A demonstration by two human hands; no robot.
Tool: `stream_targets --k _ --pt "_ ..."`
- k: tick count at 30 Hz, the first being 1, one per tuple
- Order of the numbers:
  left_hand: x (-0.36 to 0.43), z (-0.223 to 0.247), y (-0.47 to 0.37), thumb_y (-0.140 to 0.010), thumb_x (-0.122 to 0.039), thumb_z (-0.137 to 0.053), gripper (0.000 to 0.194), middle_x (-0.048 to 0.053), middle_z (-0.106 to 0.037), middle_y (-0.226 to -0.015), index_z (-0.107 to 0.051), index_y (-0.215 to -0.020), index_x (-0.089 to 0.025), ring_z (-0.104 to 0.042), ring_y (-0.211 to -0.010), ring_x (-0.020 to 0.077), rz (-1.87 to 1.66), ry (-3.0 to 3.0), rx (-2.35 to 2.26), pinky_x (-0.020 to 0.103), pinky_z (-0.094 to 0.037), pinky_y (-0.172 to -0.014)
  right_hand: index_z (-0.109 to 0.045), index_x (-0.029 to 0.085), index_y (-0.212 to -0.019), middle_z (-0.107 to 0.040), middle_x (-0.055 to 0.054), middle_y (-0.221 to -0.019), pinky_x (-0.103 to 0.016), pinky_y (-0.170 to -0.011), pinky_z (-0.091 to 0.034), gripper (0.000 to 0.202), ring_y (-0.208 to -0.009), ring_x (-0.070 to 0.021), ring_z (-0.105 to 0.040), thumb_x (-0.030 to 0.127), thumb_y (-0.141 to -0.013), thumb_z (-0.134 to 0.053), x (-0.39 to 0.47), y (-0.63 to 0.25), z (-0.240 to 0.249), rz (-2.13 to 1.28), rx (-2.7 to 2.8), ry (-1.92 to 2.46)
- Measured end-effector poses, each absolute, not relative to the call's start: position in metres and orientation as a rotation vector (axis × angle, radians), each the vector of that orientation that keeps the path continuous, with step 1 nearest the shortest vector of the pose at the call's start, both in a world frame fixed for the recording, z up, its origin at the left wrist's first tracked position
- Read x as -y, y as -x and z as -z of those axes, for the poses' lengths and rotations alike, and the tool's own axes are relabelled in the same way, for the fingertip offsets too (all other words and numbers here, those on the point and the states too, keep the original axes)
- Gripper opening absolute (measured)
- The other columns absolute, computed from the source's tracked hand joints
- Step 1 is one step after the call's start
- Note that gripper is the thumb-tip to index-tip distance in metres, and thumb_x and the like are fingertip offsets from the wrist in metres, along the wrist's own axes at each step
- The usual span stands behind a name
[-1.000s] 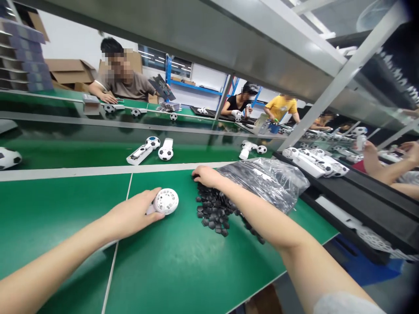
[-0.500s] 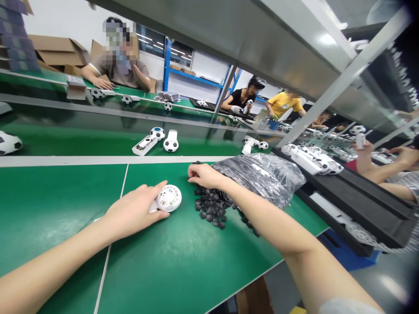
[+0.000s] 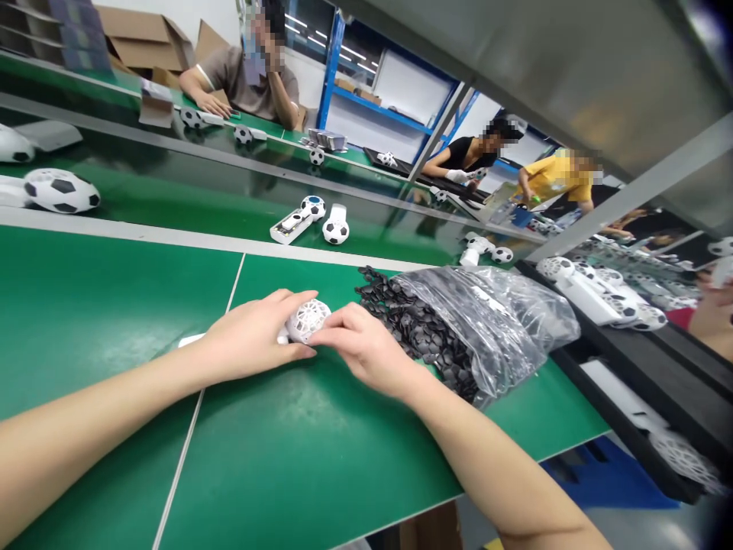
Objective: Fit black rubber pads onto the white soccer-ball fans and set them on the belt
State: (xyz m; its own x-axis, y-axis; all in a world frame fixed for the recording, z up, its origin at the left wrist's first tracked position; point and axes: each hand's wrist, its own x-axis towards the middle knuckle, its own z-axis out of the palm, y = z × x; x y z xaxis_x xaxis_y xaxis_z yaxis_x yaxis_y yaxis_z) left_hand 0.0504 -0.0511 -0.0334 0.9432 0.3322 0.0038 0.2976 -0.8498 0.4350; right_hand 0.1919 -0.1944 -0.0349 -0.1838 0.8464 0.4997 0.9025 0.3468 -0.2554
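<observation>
A white device with a round, openwork ball-shaped head (image 3: 309,319) lies on the green table (image 3: 275,473). My left hand (image 3: 252,336) is wrapped round it, thumb and fingers on either side of the head. My right hand (image 3: 360,344) is pinched at the head's right edge; what its fingertips hold, if anything, is hidden. Beside my right hand, many small black pieces (image 3: 421,332) spill from a clear plastic bag (image 3: 504,328).
White devices with football-patterned heads (image 3: 336,229) lie on the belt beyond a pale rail (image 3: 143,238). At the right, a black tray (image 3: 676,382) holds more devices. A metal post (image 3: 635,187) slants overhead. Several people sit across the line.
My right hand has moved left from the black pieces to the white head. My left hand still holds the device. The view has shifted, and items on the belt appear further right.
</observation>
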Motion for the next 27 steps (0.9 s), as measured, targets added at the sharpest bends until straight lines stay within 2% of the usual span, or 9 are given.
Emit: stream_targets --k 4,9,13,16,18,22,27 --pt "0.056 0.035 -0.05 -0.076 -0.057 -0.048 0.071 0.005 -0.048 -0.126 -0.028 -0.138 -0.028 -0.057 -0.096 0.0274 -0.139 -2.733 -0.425 0.035 -0.045 -0.076 -0.059 0.019 -0.096 -0.062 -0.004 -0.091 -0.03 -0.068 -0.035 0.018 -0.081 -0.0161 -0.05 0.016 -0.093 -0.041 0.192 -0.18 0.037 0.269 2.154 1.581" --pt "0.055 0.036 -0.05 -0.078 -0.056 -0.046 0.066 0.005 -0.05 -0.125 -0.031 -0.137 -0.029 -0.056 -0.1 0.0277 -0.153 -2.715 -0.427 0.036 -0.044 -0.081 -0.053 0.02 -0.093 -0.06 -0.003 -0.089 -0.031 -0.076 -0.038 0.007 -0.083 -0.0162 -0.052 0.016 -0.087 -0.05 0.192 -0.175 0.04 -0.039 1.86 1.697" --pt "0.054 0.034 -0.051 -0.076 -0.055 -0.051 0.065 0.004 -0.051 -0.124 -0.035 -0.134 -0.03 -0.056 -0.101 0.0273 -0.151 -2.678 -0.461 0.036 -0.045 -0.081 -0.05 0.02 -0.095 -0.054 -0.004 -0.091 -0.031 -0.08 -0.044 0.017 -0.088 -0.0168 -0.052 0.015 -0.081 -0.057 0.194 -0.177 0.045 -0.148 1.578 1.656" --pt "0.054 0.031 -0.053 -0.074 -0.053 -0.052 0.064 0.004 -0.052 -0.122 -0.039 -0.131 -0.028 -0.055 -0.102 0.0267 -0.162 -2.671 -0.455 0.036 -0.044 -0.083 -0.047 0.02 -0.108 -0.049 -0.008 -0.113 -0.037 -0.091 -0.042 0.036 -0.107 -0.0205 -0.046 0.02 -0.076 -0.064 0.193 -0.18 0.048 -0.192 1.471 1.709" --pt "0.054 0.03 -0.054 -0.073 -0.052 -0.053 0.062 0.004 -0.054 -0.12 -0.042 -0.129 -0.028 -0.055 -0.101 0.0259 -0.168 -2.66 -0.453 0.035 -0.045 -0.083 -0.043 0.02 -0.116 -0.046 -0.009 -0.122 -0.039 -0.095 -0.04 0.045 -0.112 -0.0213 -0.045 0.023 -0.076 -0.064 0.192 -0.181 0.049 -0.288 1.451 1.727" --pt "0.053 0.031 -0.054 -0.072 -0.05 -0.055 0.057 0.002 -0.056 -0.117 -0.046 -0.125 -0.029 -0.056 -0.099 0.0256 -0.213 -2.674 -0.439 0.035 -0.045 -0.082 -0.044 0.017 -0.116 -0.054 -0.008 -0.115 -0.039 -0.093 -0.042 0.041 -0.105 -0.0204 -0.052 0.024 -0.079 -0.061 0.191 -0.178 0.051 -0.364 1.422 1.742" --pt "0.051 0.034 -0.054 -0.075 -0.051 -0.053 0.056 0.003 -0.057 -0.117 -0.047 -0.125 -0.027 -0.056 -0.1 0.0272 -0.252 -2.674 -0.394 0.037 -0.045 -0.082 -0.044 0.016 -0.116 -0.054 -0.01 -0.118 -0.034 -0.088 -0.045 0.042 -0.108 -0.0201 -0.051 0.023 -0.079 -0.062 0.19 -0.177 0.052 -0.299 1.413 1.744"
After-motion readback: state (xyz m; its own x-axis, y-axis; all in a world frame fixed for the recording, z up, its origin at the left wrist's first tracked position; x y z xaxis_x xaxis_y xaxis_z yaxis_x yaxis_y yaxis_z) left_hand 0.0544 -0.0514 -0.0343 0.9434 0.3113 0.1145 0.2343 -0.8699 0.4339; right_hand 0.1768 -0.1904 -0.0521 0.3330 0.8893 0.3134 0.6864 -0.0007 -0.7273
